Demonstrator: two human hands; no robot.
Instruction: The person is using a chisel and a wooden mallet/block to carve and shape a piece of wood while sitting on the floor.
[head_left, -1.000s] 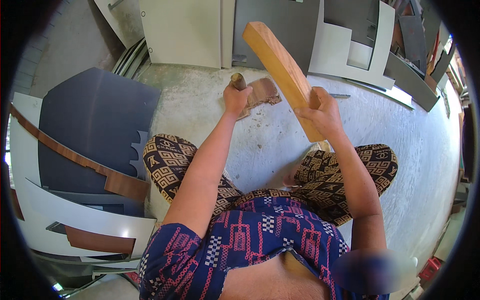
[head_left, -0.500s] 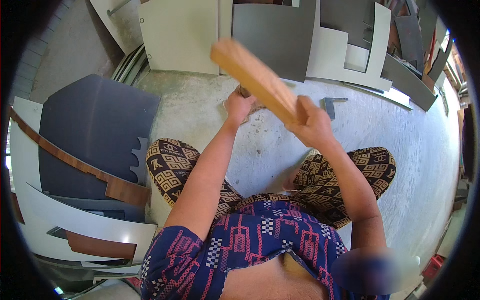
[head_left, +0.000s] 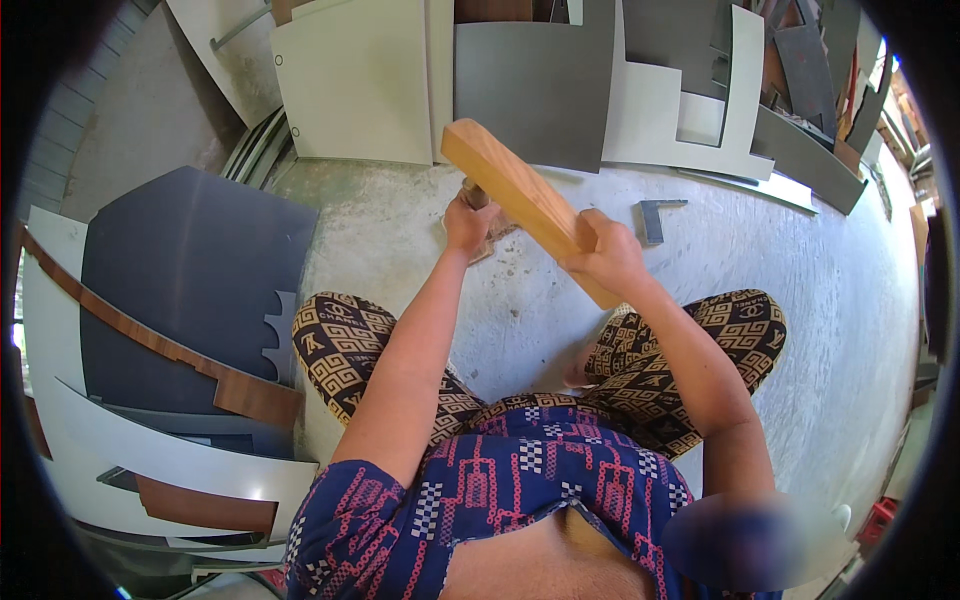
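Note:
My right hand (head_left: pixel 608 252) is closed around the lower part of a thick, light-brown wooden block (head_left: pixel 520 195). The block slants up to the left, its far end above my left hand (head_left: pixel 468 224). That left hand is wrapped round an upright tool with a round handle (head_left: pixel 474 193), whose top shows above the fist. Below it a small reddish-brown piece of wood (head_left: pixel 493 238) lies on the floor, partly covered by the hand and the block. The tool's lower end is hidden, so its kind does not show.
A dark metal square (head_left: pixel 652 222) lies on the concrete floor (head_left: pixel 520 345) to the right. White and grey panels (head_left: pixel 350 90) lean along the far side. Dark and white sheets (head_left: pixel 200 290) and a brown strip (head_left: pixel 258 402) fill the left. Offcuts (head_left: pixel 805 80) stack at far right.
The wooden block has come down and toward me and now appears sharp instead of blurred. My right hand has moved slightly left. My left hand keeps its grip on the round handle.

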